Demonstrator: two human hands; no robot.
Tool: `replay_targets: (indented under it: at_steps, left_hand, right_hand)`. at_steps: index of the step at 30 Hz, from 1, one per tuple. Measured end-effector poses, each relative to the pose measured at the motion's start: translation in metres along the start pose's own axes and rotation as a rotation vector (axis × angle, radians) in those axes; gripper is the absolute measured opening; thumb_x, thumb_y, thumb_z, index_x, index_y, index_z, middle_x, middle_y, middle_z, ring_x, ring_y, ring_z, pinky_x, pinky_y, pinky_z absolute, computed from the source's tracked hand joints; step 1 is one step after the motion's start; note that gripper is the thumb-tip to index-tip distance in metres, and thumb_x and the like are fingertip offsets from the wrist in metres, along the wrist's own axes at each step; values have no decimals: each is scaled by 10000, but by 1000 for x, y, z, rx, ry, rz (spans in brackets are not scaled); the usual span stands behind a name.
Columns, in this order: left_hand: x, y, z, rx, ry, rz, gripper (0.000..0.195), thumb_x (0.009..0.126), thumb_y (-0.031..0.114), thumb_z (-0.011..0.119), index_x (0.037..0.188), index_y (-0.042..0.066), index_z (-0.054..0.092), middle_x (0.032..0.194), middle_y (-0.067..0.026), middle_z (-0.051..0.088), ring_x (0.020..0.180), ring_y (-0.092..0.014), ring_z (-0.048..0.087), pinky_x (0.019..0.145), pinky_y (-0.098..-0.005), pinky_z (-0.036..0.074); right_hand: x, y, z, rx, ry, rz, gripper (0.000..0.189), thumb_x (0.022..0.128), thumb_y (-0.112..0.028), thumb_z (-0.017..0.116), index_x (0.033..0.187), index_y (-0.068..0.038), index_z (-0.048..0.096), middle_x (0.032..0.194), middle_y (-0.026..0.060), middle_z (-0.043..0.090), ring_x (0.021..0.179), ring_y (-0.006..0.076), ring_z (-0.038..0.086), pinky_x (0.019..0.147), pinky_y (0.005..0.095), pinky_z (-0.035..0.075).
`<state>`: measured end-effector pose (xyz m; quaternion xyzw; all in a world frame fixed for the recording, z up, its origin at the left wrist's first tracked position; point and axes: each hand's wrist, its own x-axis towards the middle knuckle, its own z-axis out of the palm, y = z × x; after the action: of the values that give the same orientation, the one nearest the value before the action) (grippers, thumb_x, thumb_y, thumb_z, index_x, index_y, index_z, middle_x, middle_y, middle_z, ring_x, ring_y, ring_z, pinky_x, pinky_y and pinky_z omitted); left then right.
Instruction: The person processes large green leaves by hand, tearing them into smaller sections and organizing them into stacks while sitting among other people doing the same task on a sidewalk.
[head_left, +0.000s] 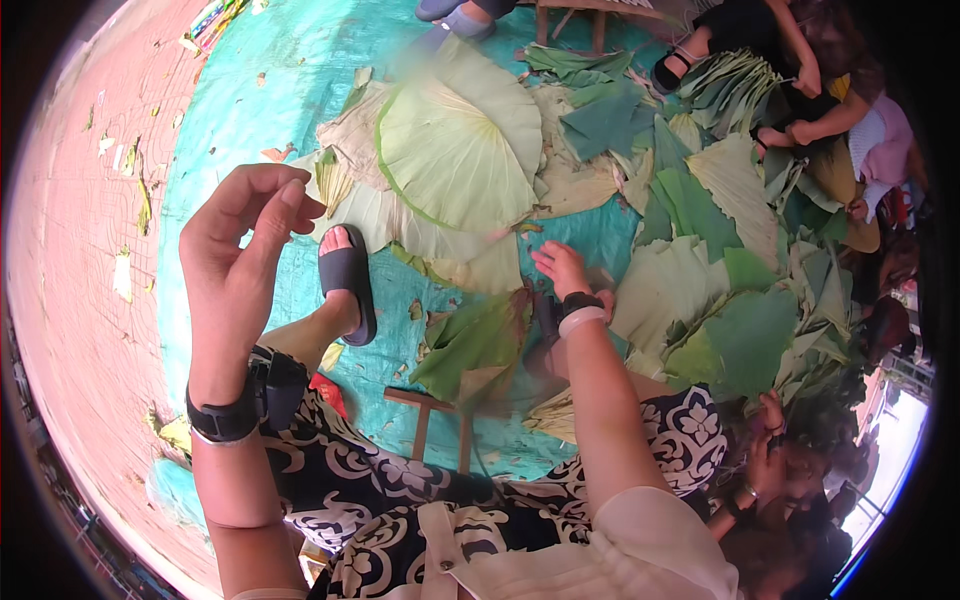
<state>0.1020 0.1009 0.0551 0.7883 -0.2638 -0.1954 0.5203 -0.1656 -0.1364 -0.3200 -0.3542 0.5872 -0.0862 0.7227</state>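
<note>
My left hand (247, 232) is raised at the left, its fingertips pinched near the thumb; whether something thin is between them I cannot tell. Below my right hand (559, 270), which has its fingers apart and nothing in it, lies a turquoise plastic sheet (592, 232). Ahead of both hands rests a large round pale green lotus leaf (457, 150) with radiating veins. Folded darker green leaves (480, 337) lie nearer my body, by a small wooden stool (424, 401). More large leaves (664, 285) are piled to the right of my right hand.
My sandalled foot (349, 285) stands on the sheet. Several people sit at the right, one person's hand (808, 79) near a bundle of folded leaves (731, 90). Another hand (771, 412) touches the pile. A wooden bench (600, 9) stands at the top. Pink paving (82, 247) runs along the left.
</note>
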Motion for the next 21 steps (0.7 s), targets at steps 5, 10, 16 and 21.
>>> replay_targets:
  at_steps: [5,10,16,21]
  left_hand:
    - [3,-6,14,97,-57,-40,124,905,54,584,985,-36,616,784,-61,655,729,-100,603,704,-241,475]
    - [8,-6,29,198,-115,-57,132,893,17,560,981,-75,596,791,-105,670,737,-137,623,711,-262,486]
    - [9,-8,35,302,-147,-42,138,902,37,557,993,-59,595,794,-102,670,730,-130,618,702,-257,483]
    - [8,-14,49,316,-192,-46,139,909,46,555,999,-53,593,798,-98,670,733,-124,614,700,-256,481]
  right_hand:
    - [54,-14,-14,424,88,-30,388,896,-170,569,1215,20,457,1194,158,520,1038,313,615,878,378,512]
    - [80,-31,-9,634,90,-27,451,918,-199,543,1281,20,389,1254,168,468,1068,327,600,900,401,503]
    - [89,-31,4,632,334,15,251,881,-205,602,1071,-78,498,972,87,589,905,236,635,774,365,534]
    - [95,-45,-14,754,315,69,170,873,-232,621,923,-92,537,863,57,585,748,183,621,650,343,519]
